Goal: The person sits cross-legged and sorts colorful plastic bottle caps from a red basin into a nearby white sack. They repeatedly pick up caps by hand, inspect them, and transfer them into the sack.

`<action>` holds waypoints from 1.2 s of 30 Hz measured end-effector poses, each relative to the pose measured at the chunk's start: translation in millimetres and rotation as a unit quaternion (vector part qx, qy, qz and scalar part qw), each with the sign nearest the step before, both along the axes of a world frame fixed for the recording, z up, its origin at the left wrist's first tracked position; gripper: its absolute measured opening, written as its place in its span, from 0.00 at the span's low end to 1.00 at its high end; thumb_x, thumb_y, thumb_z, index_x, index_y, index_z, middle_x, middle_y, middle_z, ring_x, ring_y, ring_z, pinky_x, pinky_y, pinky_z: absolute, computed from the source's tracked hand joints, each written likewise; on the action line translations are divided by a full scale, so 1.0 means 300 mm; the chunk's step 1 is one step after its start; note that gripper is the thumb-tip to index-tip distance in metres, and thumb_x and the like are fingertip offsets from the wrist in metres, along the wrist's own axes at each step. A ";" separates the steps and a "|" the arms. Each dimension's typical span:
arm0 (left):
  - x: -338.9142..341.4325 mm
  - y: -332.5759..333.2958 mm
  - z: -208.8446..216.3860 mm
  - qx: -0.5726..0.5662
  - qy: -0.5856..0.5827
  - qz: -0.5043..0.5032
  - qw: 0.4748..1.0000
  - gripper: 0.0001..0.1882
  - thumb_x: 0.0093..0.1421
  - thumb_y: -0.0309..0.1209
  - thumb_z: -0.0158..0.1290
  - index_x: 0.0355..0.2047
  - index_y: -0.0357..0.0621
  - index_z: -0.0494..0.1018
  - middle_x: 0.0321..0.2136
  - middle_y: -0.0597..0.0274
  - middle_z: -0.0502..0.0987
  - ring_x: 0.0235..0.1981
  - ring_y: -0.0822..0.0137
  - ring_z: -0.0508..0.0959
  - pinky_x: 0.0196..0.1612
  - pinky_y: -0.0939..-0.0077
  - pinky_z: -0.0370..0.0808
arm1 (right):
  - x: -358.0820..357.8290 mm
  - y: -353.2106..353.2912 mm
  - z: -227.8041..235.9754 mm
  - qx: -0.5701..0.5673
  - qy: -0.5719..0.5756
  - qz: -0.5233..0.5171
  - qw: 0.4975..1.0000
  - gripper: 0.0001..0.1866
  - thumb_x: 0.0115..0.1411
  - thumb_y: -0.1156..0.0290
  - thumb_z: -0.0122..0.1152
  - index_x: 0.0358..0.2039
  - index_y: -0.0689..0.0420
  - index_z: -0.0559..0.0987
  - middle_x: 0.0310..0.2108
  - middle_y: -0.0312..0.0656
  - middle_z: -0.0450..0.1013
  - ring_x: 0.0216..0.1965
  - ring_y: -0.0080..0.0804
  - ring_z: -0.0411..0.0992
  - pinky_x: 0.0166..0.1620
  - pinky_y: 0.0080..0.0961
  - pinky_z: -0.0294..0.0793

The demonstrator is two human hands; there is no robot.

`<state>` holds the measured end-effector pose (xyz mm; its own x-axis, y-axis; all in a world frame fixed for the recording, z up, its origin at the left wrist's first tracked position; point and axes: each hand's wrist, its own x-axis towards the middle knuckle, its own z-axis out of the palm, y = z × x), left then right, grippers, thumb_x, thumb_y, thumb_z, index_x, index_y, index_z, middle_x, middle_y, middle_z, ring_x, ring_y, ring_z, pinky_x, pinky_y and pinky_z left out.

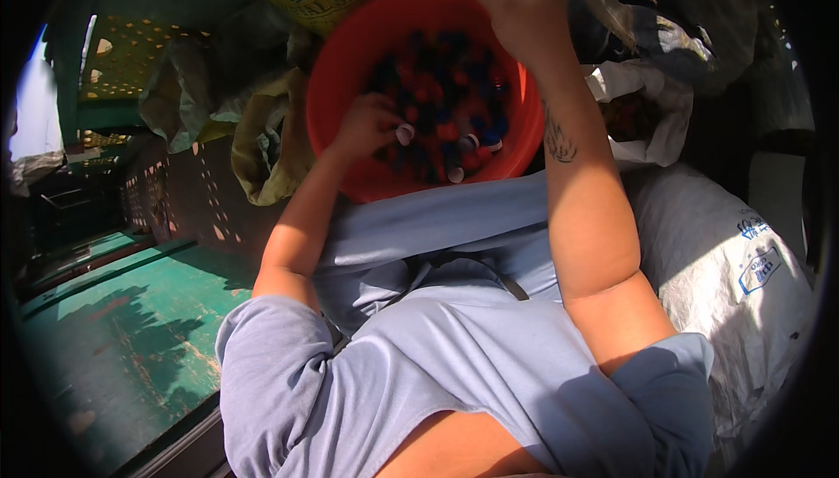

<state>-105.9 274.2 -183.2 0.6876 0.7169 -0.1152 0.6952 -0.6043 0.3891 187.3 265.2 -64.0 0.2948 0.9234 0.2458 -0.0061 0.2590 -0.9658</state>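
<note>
Dozens of small pieces (447, 132), mostly red, blue and black, lie heaped inside the red basin (329, 85) just beyond my lap, with a few pale ones on the near side. My left hand (367, 127) is down in the basin at its left side, fingers bent, a pale piece (405, 134) at the fingertips; I cannot tell whether I pinch it or merely touch it. My right hand (523, 8) is raised over the far right of the rim, its fingers partly cut off by the upper edge of my view, so I cannot tell whether they grasp anything. A yellow sack (308, 13) is behind the basin, and a white sack (721, 281) sits beside me on the right.
</note>
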 end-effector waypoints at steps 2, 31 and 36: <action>-0.001 0.048 0.093 0.024 -0.049 0.077 0.996 0.14 0.44 0.34 0.63 0.34 0.52 0.83 0.43 0.58 0.75 0.48 0.56 0.72 0.51 0.62 0.71 | 0.004 -0.009 0.008 -0.002 -0.047 -0.016 0.999 0.20 0.55 0.61 0.66 0.43 0.61 0.78 0.32 0.38 0.77 0.35 0.24 0.75 0.41 0.22 0.74; 0.354 -0.130 -0.082 0.044 0.042 -0.191 0.980 0.14 0.44 0.34 0.63 0.34 0.61 0.82 0.48 0.64 0.71 0.51 0.60 0.68 0.49 0.60 0.68 | 0.036 -0.025 0.016 0.005 0.009 0.007 1.000 0.18 0.58 0.65 0.65 0.43 0.65 0.76 0.29 0.35 0.75 0.31 0.19 0.72 0.36 0.17 0.73; 0.334 -0.148 -0.092 0.065 0.071 -0.131 0.987 0.16 0.47 0.36 0.60 0.39 0.62 0.80 0.48 0.65 0.70 0.50 0.60 0.68 0.48 0.59 0.68 | 0.037 -0.025 0.028 0.003 0.006 0.009 1.000 0.18 0.58 0.64 0.65 0.42 0.64 0.76 0.29 0.35 0.75 0.31 0.19 0.72 0.36 0.17 0.73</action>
